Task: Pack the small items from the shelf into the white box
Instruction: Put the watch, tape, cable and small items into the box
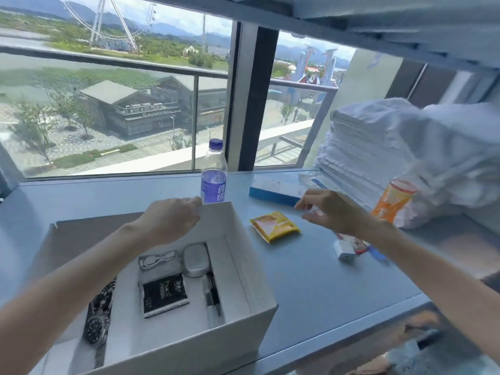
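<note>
The white box (254, 269) stands open on the grey shelf (324, 280). Inside lie a coiled white cable (157, 259), a white earbud case (196, 259), a black packet (163, 293), a black pen (213, 296) and a dark wristwatch (98, 318). My left hand (170, 220) grips the box's far rim. My right hand (332, 211) hovers over the shelf with fingers loosely curled, close to a small white thing I cannot identify. A yellow sachet (274, 226) lies just left of it. A white charger plug (345, 250) lies under my right wrist.
A purple-labelled water bottle (213, 175) stands behind the box. A blue and white flat box (278, 189) lies at the back. An orange snack can (393, 201) leans by stacked white towels (378, 147). A window runs along the shelf's far edge.
</note>
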{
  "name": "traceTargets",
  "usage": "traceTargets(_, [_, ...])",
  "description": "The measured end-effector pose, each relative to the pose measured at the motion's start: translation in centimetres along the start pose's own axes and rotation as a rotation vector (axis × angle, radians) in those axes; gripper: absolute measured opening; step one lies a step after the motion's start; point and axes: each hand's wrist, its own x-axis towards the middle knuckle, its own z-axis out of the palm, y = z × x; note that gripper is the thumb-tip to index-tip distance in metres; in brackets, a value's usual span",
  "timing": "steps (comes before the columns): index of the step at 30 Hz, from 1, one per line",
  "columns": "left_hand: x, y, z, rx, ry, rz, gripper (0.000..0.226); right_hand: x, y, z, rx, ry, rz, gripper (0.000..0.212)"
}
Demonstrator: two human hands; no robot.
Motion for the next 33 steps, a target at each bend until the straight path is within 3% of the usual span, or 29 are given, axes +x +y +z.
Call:
traceTargets(6, [4.2,4.5,1.5,-0.09,0.059,-0.018,0.017,-3.9,8.9,0.9,-0.057,-0.118,0.172,0.021])
traceTargets(11, [5.4,5.3,2.6,-0.065,0.106,-0.103,0.027,-5.5,13.5,4.2,-0.115,-0.402,0.22,0.048])
traceTargets(15, [5.2,5.3,2.7,-0.061,0.109,-0.129,0.027,-5.6,15.3,6.8,-0.087,-0.48,0.208,0.054])
traceTargets(21, [4.6,5.4,2.0,-0.042,0.089,-0.11,0.026,-4.5,15.1,8.5,-0.081,-0.393,0.159,0.048])
traceTargets(24, [3.2,3.7,1.6,0.011,0.038,-0.101,0.021,-3.3,12.6,7.2,-0.007,-0.238,0.063,0.047])
traceTargets(28, [0.2,-0.1,0.8,0.025,0.004,-0.127,0.02,-0.4,5.3,3.0,0.191,0.017,-0.166,0.046])
traceTargets(33, [-3.8,-4.6,0.2,0.06,0.003,-0.159,0.016,2.6,-5.8,-0.5,0.312,0.093,-0.44,0.045])
